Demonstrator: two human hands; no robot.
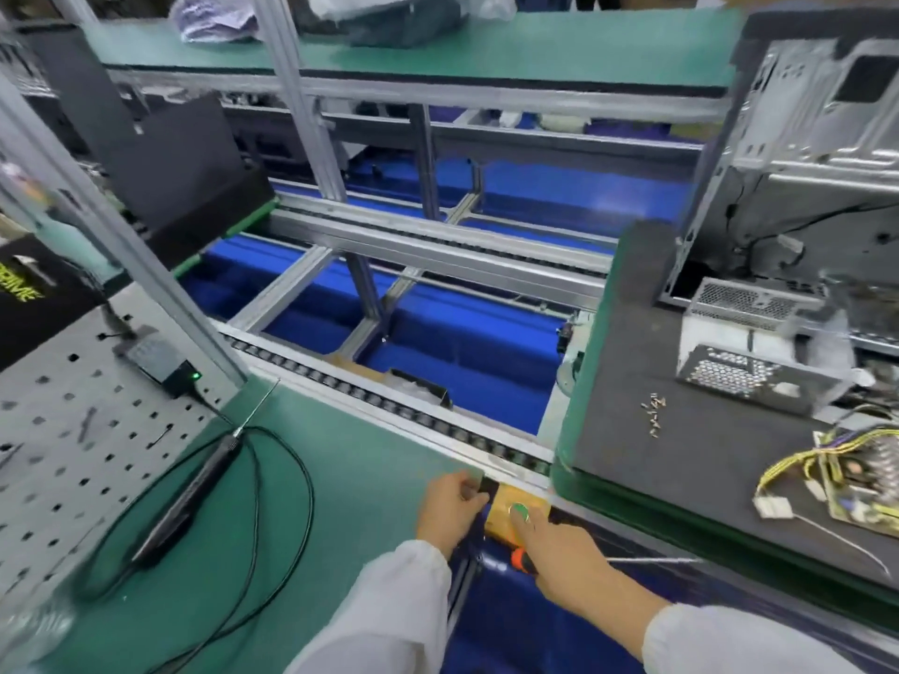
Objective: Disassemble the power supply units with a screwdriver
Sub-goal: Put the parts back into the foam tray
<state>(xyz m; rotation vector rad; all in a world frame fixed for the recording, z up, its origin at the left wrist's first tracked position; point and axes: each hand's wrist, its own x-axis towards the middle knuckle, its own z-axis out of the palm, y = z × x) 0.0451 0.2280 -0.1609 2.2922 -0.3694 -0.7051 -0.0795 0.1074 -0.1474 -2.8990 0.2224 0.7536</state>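
A metal power supply cage (pixel 749 342) stands open on the dark pallet (pixel 632 381) at the right. Beside it lie a bare circuit board with yellow wires (pixel 856 479) and several loose screws (pixel 654 413). My right hand (pixel 569 557) grips an orange-handled screwdriver (pixel 523 560), whose shaft points right. Its index finger touches the green button (pixel 520 511) on a yellow box (pixel 501 525) at the conveyor edge. My left hand (pixel 450 508) curls its fingers over the corner of the green bench (pixel 369 479), just left of the box.
An electric screwdriver (pixel 194 488) with a looping black cable lies on the green bench, near a power adapter (pixel 155 362) on a grey pegboard (pixel 73 430). A stripped computer case (pixel 817 138) stands behind the pallet. Roller rails (pixel 389 406) and blue trays run across the middle.
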